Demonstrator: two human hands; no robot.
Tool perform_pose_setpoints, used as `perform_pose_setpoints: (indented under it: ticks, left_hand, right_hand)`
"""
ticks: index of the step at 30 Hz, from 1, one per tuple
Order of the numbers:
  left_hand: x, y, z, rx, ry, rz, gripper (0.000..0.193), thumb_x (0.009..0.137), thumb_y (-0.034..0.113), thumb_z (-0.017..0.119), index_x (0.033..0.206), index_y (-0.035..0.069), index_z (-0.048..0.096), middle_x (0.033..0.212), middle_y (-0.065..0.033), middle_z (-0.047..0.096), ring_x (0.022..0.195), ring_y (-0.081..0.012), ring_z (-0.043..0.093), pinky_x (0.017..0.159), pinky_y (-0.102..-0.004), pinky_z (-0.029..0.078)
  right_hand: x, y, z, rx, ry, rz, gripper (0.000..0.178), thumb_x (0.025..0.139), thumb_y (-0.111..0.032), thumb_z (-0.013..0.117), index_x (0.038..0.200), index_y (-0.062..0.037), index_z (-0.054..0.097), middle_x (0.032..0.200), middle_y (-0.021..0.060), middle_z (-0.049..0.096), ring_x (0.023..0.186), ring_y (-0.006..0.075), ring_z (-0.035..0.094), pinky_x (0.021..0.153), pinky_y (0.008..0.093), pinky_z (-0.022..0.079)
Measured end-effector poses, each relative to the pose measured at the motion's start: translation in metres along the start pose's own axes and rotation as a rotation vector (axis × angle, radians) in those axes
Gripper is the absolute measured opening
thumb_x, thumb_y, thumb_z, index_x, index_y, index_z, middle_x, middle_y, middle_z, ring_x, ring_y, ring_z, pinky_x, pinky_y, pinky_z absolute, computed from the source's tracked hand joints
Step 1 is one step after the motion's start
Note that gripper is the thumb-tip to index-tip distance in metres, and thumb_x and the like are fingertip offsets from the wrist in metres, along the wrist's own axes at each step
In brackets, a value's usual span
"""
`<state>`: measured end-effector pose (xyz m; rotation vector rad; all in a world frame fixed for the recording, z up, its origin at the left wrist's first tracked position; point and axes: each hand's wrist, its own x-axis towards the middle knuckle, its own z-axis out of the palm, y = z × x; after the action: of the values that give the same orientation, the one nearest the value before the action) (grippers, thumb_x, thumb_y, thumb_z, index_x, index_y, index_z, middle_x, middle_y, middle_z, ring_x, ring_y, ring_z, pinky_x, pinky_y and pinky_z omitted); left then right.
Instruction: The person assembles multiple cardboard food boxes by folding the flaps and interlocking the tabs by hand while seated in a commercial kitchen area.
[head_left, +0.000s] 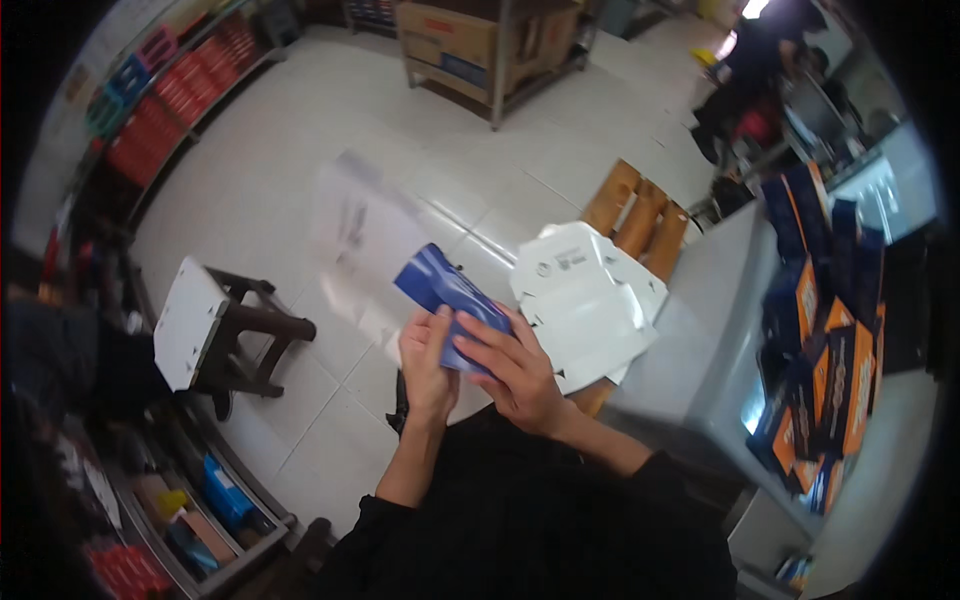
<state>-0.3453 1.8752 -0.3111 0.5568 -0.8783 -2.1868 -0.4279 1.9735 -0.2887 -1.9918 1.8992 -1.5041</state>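
Observation:
Both of my hands grip a blue, glossy folded piece (455, 285), perhaps card or packaging, in front of my body. My left hand (428, 375) closes on its lower left side with the thumb on top. From the right, my right hand (518, 368) presses its fingers over the lower part. A blurred, translucent plastic bag (365, 225) with faint print spreads up and left from the blue piece; whether it is joined to it I cannot tell. Close to my right hand lie flat white cut cardboard sheets (580, 310) with notches.
Slatted wood (640, 220) supports the sheets. At right, a grey surface (700, 320) bears stacked navy and orange boxes (825, 380). A white-topped stool (190, 325) stands left. Shelves of red boxes (150, 135), a cardboard carton (450, 45) and a person (760, 70) are farther off.

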Motion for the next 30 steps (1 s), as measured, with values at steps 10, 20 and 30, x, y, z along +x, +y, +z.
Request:
perform_pose_setpoints:
  ticks: [10,20,30]
  left_hand:
    - [-0.014,0.017,-0.026,0.226,0.067,0.051,0.021,0.09,0.018,0.048,0.095,-0.001,0.056,0.079,0.0012,0.055,0.069,-0.0025,0.045,0.063,-0.0178,0.038]
    - [-0.021,0.058,-0.042,0.82,0.111,0.446,0.023,0.085,0.012,0.046,0.07,-0.005,0.052,0.054,0.0013,0.042,0.053,-0.0043,0.036,0.047,-0.023,0.03]
    - [0.006,0.069,-0.049,0.937,0.035,0.295,0.021,0.075,0.009,0.048,0.06,-0.005,0.047,0.046,-0.0039,0.036,0.045,-0.0057,0.034,0.041,-0.0245,0.028]
  right_hand:
    - [0.027,-0.001,0.028,0.245,0.165,0.338,0.038,0.091,-0.021,0.038,0.121,0.0022,0.043,0.121,0.0194,0.043,0.096,0.0281,0.046,0.083,0.0351,0.038]
    - [0.109,0.031,0.008,0.088,-0.02,0.251,0.032,0.085,-0.025,0.053,0.112,-0.0069,0.051,0.098,0.0102,0.038,0.082,0.0194,0.045,0.074,0.0274,0.04]
    - [0.109,0.024,0.014,0.122,-0.23,0.103,0.017,0.072,-0.011,0.065,0.086,-0.0027,0.058,0.086,0.0058,0.04,0.083,0.0197,0.042,0.078,0.0269,0.035]
